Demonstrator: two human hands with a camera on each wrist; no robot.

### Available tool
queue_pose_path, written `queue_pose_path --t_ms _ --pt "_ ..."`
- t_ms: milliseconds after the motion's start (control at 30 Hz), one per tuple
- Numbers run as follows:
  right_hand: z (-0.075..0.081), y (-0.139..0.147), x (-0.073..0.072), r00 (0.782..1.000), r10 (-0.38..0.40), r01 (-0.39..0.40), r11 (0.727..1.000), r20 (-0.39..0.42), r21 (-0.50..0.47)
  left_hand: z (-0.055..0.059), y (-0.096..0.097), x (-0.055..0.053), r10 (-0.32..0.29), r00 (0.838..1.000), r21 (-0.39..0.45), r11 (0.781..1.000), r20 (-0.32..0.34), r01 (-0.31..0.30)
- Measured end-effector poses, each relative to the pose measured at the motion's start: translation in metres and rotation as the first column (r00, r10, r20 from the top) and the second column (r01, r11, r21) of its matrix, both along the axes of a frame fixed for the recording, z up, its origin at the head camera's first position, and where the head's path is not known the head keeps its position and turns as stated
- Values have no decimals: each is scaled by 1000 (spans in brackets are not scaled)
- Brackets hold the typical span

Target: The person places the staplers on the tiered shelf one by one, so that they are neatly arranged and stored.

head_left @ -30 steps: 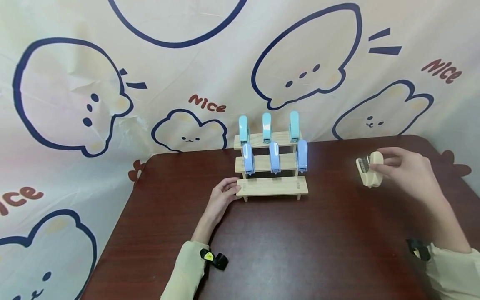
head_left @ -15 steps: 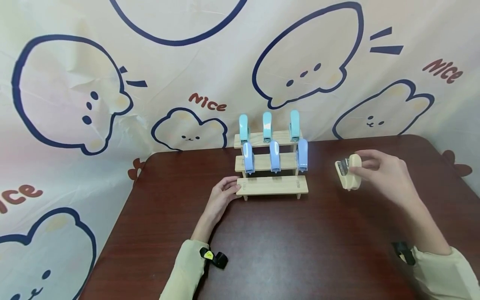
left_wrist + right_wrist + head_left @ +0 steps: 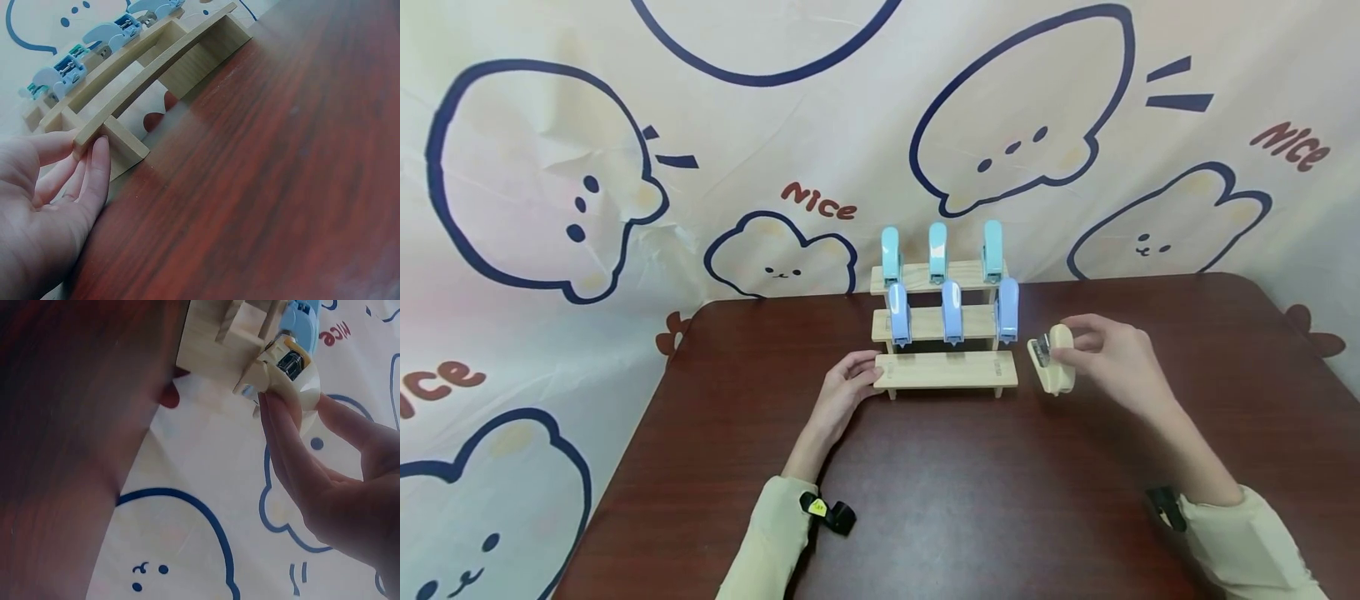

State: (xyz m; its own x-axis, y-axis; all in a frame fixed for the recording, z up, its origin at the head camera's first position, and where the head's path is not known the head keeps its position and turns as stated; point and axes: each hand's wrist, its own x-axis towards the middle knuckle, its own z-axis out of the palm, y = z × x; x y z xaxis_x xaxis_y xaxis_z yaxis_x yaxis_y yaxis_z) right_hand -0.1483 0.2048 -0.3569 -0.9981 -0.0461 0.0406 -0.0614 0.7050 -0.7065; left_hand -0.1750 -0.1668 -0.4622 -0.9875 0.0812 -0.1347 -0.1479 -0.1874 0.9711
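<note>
A three-tier wooden stand [image 3: 945, 372] is on the table in the head view. Its lowest shelf is bare. My left hand [image 3: 842, 392] pinches the left end of that shelf, thumb on top and fingers at the side and underneath, as the left wrist view shows. A cream stapler [image 3: 1052, 362] is held upright between the thumb and fingers of my right hand [image 3: 1116, 358], just right of the lowest shelf. In the right wrist view the stapler [image 3: 294, 375] overlaps the stand.
Three blue staplers [image 3: 952, 310] stand on the middle shelf. Behind them, three turquoise staplers [image 3: 937, 252] line the top shelf. A cloth with cartoon drawings [image 3: 775, 150] hangs behind the dark wooden table [image 3: 925, 500], close to its back edge.
My right hand has moved left with the cream stapler, from the right side of the table to beside the stand. The left hand has stayed on the lowest shelf.
</note>
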Motion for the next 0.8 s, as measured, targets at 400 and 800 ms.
queue_pose_path --t_ms 400,800 --pt "-5 -23 0 997 20 -20 1000 69 -12 2 -1 0 -5 1000 -6 1000 5 5" --pt "-16 -35 0 1000 4 -4 1000 20 -13 1 -1 0 -13 1000 3 1000 1 13"
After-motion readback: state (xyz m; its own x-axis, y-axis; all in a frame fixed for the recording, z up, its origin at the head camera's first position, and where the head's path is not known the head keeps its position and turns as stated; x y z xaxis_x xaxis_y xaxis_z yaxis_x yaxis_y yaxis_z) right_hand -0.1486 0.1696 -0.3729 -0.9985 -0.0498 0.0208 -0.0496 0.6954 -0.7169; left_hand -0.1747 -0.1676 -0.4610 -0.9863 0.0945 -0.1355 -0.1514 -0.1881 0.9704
